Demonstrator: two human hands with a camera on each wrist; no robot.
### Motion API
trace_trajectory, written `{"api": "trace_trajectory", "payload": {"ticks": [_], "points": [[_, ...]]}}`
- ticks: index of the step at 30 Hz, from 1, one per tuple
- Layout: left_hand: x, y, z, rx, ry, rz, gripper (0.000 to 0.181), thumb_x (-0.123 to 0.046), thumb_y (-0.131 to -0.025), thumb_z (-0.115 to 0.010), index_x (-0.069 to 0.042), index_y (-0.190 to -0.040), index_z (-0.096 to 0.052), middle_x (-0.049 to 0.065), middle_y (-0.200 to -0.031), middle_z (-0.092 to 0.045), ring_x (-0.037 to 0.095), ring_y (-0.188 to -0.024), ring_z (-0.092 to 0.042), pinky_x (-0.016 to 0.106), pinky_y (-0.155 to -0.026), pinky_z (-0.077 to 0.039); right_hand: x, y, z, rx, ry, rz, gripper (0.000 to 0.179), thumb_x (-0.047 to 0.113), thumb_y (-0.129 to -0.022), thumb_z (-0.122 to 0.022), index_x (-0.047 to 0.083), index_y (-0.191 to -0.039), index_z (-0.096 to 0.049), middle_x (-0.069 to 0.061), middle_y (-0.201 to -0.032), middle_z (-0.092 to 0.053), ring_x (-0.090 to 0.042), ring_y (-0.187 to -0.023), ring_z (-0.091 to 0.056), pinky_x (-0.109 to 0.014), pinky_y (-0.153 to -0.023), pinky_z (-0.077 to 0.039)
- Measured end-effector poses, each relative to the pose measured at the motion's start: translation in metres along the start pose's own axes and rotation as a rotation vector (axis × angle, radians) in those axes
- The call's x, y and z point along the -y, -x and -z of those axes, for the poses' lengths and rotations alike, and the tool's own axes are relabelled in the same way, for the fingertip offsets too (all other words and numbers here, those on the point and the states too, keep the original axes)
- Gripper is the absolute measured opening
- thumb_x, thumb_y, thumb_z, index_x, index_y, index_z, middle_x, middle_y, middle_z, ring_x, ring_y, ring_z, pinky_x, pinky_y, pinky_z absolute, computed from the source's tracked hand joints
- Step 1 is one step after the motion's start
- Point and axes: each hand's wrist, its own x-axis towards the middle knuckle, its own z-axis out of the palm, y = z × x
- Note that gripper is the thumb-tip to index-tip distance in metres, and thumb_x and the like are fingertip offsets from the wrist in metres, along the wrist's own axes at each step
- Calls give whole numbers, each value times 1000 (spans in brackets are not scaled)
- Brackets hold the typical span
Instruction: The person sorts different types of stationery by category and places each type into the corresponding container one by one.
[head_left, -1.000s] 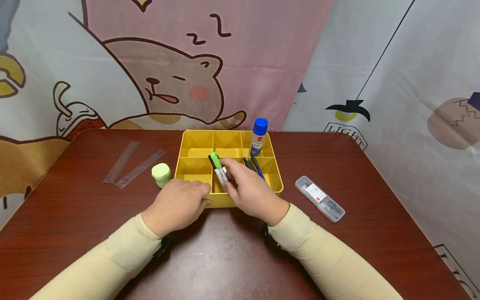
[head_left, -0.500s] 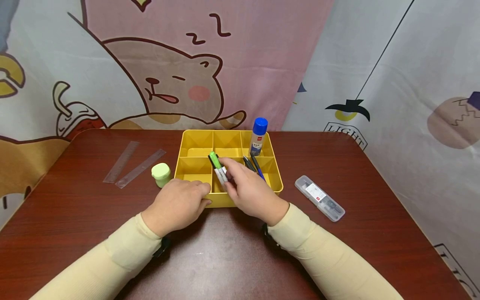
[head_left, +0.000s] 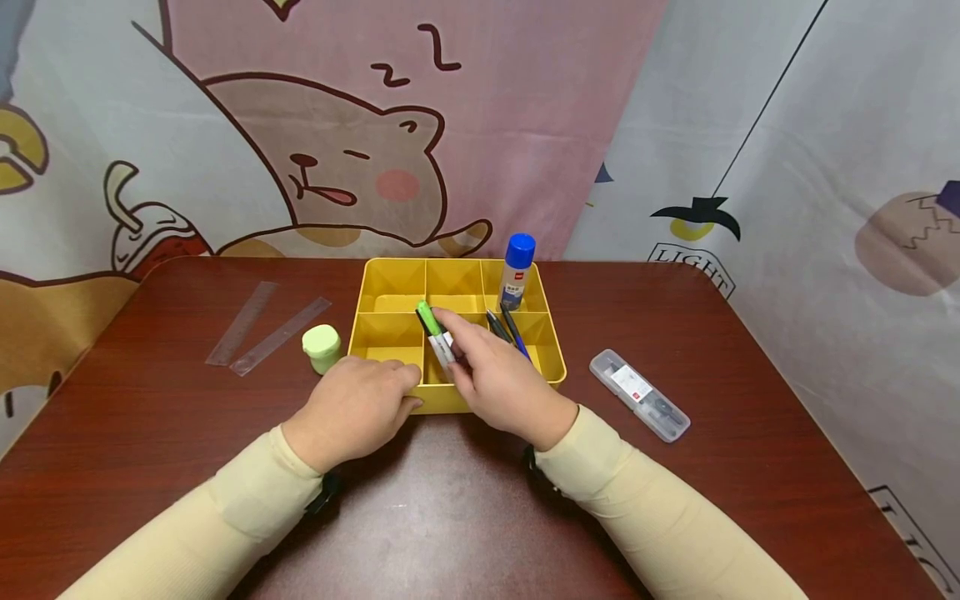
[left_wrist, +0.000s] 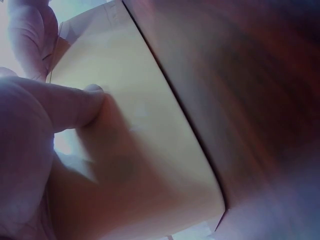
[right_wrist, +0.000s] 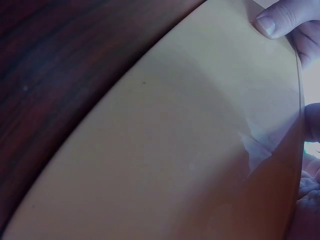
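A yellow divided desk organizer [head_left: 442, 402] stands mid-table. My left hand [head_left: 354, 408] grips its front wall near the left-middle compartments; in the left wrist view the thumb [left_wrist: 75, 105] presses the outer face. Over the front middle compartment my right hand [head_left: 510, 379] holds a tilted green-capped marker [head_left: 432, 323], with a black-capped one [head_left: 421, 318] close against it. Their lower ends are hidden by the fingers. A black pen [head_left: 497, 326] and a blue pen [head_left: 517, 337] lean in the front right compartment. Behind them a blue-capped glue stick [head_left: 516, 275] stands upright.
Two clear rulers [head_left: 242, 323] lie on the table at the left. A light green lidded tub [head_left: 322, 348] sits beside the organizer's left side. To the right lies a clear plastic case [head_left: 640, 396] with dark items inside. A patterned cloth [head_left: 540, 125] hangs behind the table.
Both hands keep their places on the organizer and the markers. The right index finger has shifted very slightly up along the markers; the view has tilted a little.
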Motion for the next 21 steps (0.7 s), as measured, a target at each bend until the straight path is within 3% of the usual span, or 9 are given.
{"api": "trace_trajectory", "payload": {"ticks": [5,21], "points": [[0,0,-1,-1,-2,1,36,-26,-82,-87,-17,-74,-53,-5,-62,-52,18,-52,-54,35,-50,-41,-1,0,-1,-7,9,11,66,7,-101,-65,13,-161,-37,-9,-124,-69,-18,-107,-65,-38,-97,-56],[0,0,-1,-1,-12,-3,35,-26,-83,-86,-16,-74,-53,-5,-62,-52,18,-51,-52,35,-50,-40,-1,0,-1,-22,26,48,63,7,-101,-65,12,-159,-42,-8,-116,-70,-19,-100,-65,-38,-90,-57]]}}
